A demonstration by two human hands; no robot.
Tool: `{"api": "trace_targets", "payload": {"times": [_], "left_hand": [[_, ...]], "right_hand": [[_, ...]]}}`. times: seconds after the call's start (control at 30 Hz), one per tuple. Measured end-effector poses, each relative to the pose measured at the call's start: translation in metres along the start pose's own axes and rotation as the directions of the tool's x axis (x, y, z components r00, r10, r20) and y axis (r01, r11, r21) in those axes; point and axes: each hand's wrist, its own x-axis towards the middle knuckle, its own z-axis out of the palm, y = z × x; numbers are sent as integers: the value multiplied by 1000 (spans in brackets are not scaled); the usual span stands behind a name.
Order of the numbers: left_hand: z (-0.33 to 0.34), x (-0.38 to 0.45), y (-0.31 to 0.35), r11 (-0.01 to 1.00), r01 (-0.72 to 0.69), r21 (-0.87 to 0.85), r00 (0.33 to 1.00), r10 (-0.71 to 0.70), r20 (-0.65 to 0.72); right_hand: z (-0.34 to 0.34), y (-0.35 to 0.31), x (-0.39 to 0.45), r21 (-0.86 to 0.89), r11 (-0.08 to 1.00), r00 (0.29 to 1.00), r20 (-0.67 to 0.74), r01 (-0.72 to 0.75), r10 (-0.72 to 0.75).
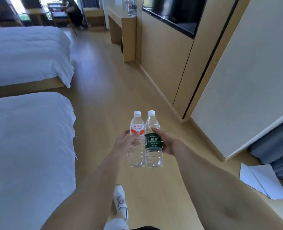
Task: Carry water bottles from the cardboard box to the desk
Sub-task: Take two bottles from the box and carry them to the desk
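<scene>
Two clear water bottles with white caps are held upright side by side in front of me, above the wooden floor. My left hand (123, 143) grips the bottle with the red and white label (137, 130). My right hand (168, 143) grips the bottle with the green label (152, 141). The two bottles touch each other. A wooden desk (122, 22) stands far ahead along the right wall, with several clear bottles on its top. The cardboard box is out of view.
Two beds with white covers (26, 52) (28, 146) fill the left side. A wood-panelled wall with a dark screen (170, 14) runs along the right. White paper sheets (261, 181) lie on the floor at right. A person sits on a chair far back (71, 12). My white shoe (121, 201) is below.
</scene>
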Motion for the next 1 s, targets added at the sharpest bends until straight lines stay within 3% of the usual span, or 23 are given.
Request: {"api": "trace_targets", "payload": {"times": [0.5, 1.0], "left_hand": [[-63, 233, 143, 999, 6, -34, 1000, -5, 13], [-110, 423, 268, 998, -47, -40, 995, 44, -87]], "right_hand": [[93, -165, 213, -64, 998, 999, -38, 23, -26], [167, -309, 400, -174, 982, 993, 95, 80, -64]]}}
